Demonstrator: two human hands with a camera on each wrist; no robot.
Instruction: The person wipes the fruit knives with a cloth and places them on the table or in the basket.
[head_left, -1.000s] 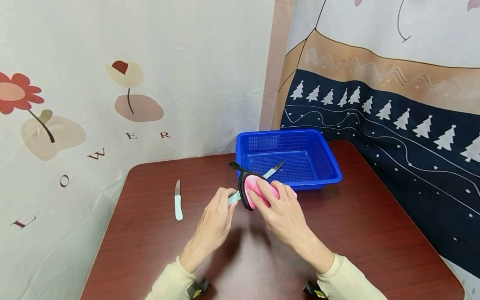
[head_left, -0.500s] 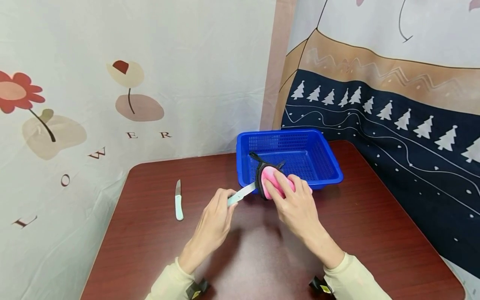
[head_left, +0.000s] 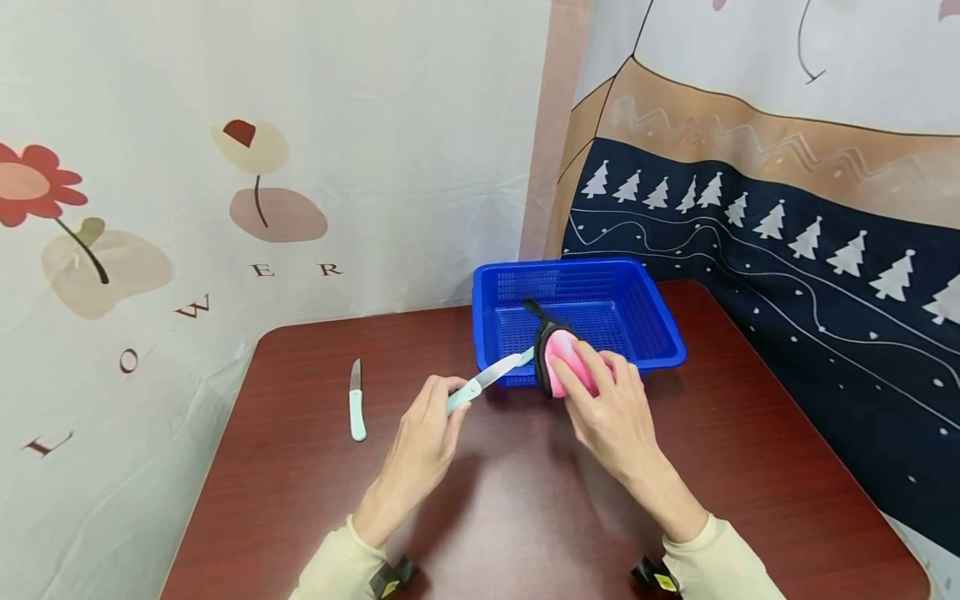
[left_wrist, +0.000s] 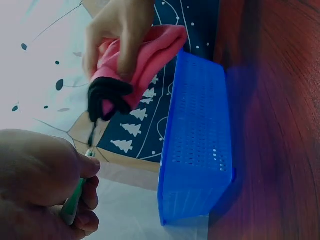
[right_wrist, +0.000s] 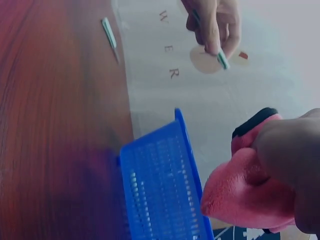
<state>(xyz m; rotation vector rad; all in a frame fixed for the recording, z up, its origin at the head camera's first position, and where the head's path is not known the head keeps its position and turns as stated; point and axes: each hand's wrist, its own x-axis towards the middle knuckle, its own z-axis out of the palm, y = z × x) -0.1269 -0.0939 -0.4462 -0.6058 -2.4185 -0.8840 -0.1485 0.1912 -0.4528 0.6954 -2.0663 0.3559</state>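
My left hand point(head_left: 414, 442) grips the pale mint handle of a small knife point(head_left: 467, 395), its bare blade pointing up and right toward the basket. Bunched in my right hand point(head_left: 617, 421) is a pink cloth point(head_left: 562, 354) with black edging and a black hanging loop. The cloth hangs above the front rim of the blue basket point(head_left: 658, 361), apart from the blade tip. A second mint-handled knife point(head_left: 527, 357) lies in the basket, mostly hidden behind the cloth. In the right wrist view, folds of the pink cloth point(right_wrist: 245, 192) stick out below my fingers.
A third knife point(head_left: 357, 415) with a mint handle lies on the brown table point(head_left: 285, 467), left of my left hand, blade pointing away. The perforated basket stands at the table's back, close to the printed curtains point(head_left: 420, 208).
My right hand has moved right with the cloth, sliding it off the knife, so the blade now shows bare. The left hand has stayed nearly in place, shifting slightly left.
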